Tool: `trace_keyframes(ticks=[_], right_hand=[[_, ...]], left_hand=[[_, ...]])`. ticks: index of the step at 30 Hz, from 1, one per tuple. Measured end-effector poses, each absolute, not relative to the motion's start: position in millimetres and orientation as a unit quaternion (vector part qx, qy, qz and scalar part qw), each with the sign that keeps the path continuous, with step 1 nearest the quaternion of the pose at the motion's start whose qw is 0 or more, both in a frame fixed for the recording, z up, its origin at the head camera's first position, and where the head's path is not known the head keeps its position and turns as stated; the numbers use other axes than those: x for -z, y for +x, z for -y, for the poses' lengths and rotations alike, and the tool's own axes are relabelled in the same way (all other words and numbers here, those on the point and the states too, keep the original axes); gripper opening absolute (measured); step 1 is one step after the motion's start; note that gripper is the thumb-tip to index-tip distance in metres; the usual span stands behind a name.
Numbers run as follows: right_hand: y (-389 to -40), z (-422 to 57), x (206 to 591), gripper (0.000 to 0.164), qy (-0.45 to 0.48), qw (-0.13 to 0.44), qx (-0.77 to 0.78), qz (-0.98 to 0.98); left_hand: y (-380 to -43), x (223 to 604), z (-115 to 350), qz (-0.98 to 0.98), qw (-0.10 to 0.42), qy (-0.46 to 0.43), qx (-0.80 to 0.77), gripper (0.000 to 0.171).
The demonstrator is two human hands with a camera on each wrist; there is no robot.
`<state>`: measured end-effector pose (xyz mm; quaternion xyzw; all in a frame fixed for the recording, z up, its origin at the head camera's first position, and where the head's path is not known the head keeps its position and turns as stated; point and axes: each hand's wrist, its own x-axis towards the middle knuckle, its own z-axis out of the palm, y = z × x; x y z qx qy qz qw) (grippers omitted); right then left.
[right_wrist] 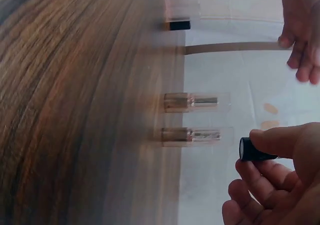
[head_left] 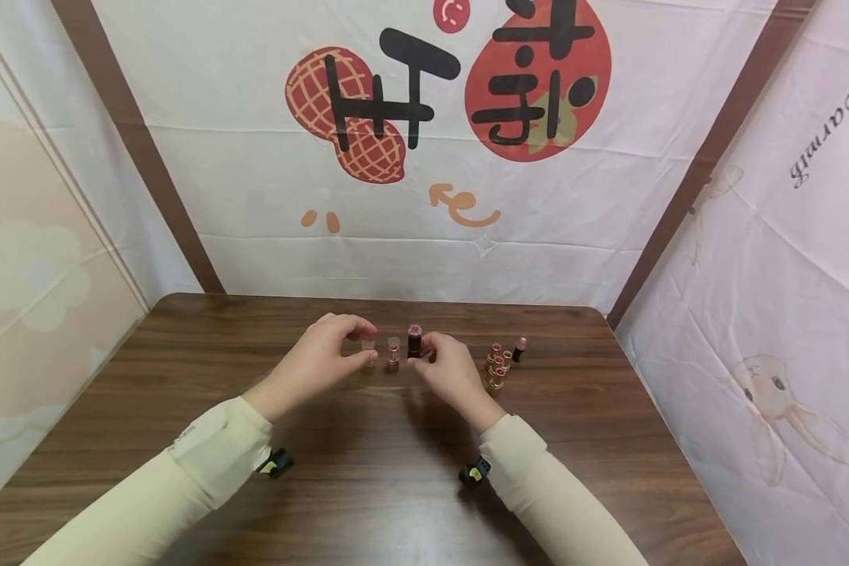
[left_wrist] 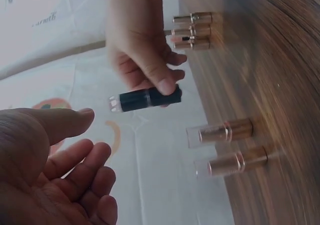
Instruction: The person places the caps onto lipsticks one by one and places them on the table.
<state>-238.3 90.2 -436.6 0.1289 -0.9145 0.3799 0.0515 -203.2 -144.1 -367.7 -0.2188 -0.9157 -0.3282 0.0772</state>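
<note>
My right hand [head_left: 451, 369] pinches a black lipstick tube [left_wrist: 140, 99] between thumb and fingers; the left wrist view shows its clear end pointing away from the table. In the right wrist view the tube's flat base faces the tabletop. My left hand [head_left: 320, 355], fingers loosely bent with nothing in them, hovers over the table on the left. Between the hands stand two upright gold lipsticks with clear caps, one lipstick [head_left: 394, 355] nearer the black tube and the other lipstick [head_left: 369, 358] by the left fingertips.
Right of my right hand stands a cluster of gold lipsticks [head_left: 497, 366], with a black lipstick [head_left: 520, 348] just behind it. A pinkish clear object with a black band [right_wrist: 178, 15] sits farther left on the wooden table [head_left: 375, 487]. A printed cloth [head_left: 424, 267] hangs behind the table.
</note>
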Motion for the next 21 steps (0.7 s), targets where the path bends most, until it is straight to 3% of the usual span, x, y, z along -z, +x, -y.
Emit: trace_keyframes(ticks=[21], right_hand=[[-272,-88,475,0.016,0.066,0.015,-0.392,0.918]], left_hand=[[-213,373,216,0.940,0.062,-0.158,0.296,0.029]])
